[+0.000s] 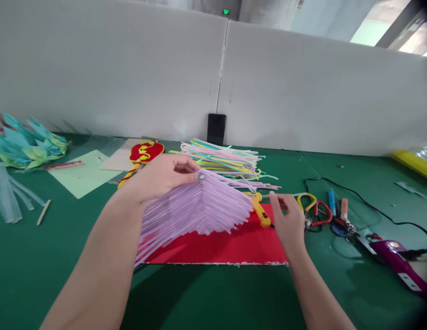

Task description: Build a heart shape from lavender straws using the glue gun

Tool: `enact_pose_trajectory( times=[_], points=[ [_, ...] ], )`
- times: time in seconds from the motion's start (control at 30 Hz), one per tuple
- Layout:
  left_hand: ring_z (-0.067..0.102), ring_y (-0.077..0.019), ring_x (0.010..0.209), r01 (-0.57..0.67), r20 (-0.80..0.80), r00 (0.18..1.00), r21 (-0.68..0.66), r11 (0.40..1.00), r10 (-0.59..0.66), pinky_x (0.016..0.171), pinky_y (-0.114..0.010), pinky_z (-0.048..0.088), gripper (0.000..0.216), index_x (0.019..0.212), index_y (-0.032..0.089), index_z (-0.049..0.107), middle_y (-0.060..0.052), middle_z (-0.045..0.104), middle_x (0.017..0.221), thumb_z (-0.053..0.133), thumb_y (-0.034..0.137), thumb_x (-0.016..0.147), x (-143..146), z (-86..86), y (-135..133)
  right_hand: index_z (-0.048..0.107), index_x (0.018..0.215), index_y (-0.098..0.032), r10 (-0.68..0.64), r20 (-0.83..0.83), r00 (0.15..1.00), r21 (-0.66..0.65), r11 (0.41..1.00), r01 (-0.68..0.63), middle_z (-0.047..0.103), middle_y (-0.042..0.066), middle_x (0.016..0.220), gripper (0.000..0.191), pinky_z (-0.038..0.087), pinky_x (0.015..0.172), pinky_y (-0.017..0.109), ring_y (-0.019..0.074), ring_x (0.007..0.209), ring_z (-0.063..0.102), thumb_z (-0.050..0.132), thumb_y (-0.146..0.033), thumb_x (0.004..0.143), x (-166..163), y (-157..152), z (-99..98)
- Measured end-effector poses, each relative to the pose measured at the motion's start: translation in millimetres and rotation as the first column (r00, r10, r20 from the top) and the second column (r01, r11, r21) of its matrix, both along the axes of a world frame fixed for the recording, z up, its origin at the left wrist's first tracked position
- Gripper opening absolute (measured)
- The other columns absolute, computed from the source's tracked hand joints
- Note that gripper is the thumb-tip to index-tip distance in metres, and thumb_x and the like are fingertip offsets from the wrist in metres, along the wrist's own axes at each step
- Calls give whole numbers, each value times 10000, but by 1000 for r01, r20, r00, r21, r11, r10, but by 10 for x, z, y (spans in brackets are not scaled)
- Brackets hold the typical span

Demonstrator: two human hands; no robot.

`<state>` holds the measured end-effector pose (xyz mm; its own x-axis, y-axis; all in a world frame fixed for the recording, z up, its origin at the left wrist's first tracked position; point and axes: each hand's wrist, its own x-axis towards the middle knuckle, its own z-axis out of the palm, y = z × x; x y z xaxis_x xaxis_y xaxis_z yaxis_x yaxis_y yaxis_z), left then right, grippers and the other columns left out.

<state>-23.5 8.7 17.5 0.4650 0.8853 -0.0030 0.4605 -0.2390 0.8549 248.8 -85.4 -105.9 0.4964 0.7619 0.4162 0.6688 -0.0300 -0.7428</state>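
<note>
My left hand (174, 172) pinches the top edge of a lilac fan-like panel (202, 204), made of many pipe cleaners set in a chevron with a centre seam. The panel is tilted up over a red sheet (213, 250) on the table. A yellow glue gun (260, 211) lies at the right part of that sheet, its nozzle end close to the panel's right side. Behind the gun, the thumb and fingers of my right hand (287, 215) close on a thin translucent glue stick (264, 196) in line with the gun. Whether the stick sits inside the gun I cannot tell.
Loose coloured pipe cleaners (227, 160) are piled behind the panel, near a black phone (216, 128) against the grey partition. Scissors (323, 215), markers (332, 201) and a purple corded tool (399, 266) lie right. Paper flowers (27, 144) and green paper (82, 174) are left.
</note>
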Motion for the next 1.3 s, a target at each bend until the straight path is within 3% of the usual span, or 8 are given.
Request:
enact_pose_trajectory(
  times=[0.13,0.23,0.47,0.73,1.3],
  points=[
    [618,-133,780,56,-8,998,-24,998,-56,742,-263,448,146,811,172,671,-11,698,816,661,298,738,100,-13,-31,604,1072,-204,231,-327,916,106,972,-208,666,85,1019,378,526,742,335,198,871,636,500,-496,856,-126,-30,57],
    [616,-137,782,70,-31,997,-34,997,-71,747,-270,449,170,836,170,671,-17,700,831,654,313,745,158,-44,-29,596,1135,-223,309,-401,862,141,951,-276,691,70,988,369,544,734,340,190,817,664,513,-457,861,-202,-63,76],
    [625,-151,795,77,-55,995,-38,996,-79,763,-282,459,164,833,178,661,-17,701,845,650,309,736,193,-104,10,690,860,-214,348,-334,876,187,935,-301,715,37,827,176,559,741,341,178,758,677,615,-362,802,-242,-83,136],
    [642,-163,798,45,-56,997,-31,999,-47,759,-275,473,158,805,233,680,8,706,821,684,349,697,174,-152,45,713,858,-229,336,-306,891,174,940,-295,727,27,839,135,558,767,337,181,793,683,629,-313,795,-215,-68,81],
    [643,-170,820,35,-47,998,-12,999,-36,780,-289,479,192,837,217,680,-5,711,851,681,363,713,151,-167,72,723,836,-234,355,-287,890,150,934,-324,736,17,874,119,556,793,321,182,831,681,642,-303,783,-222,-71,59]
  ],
)
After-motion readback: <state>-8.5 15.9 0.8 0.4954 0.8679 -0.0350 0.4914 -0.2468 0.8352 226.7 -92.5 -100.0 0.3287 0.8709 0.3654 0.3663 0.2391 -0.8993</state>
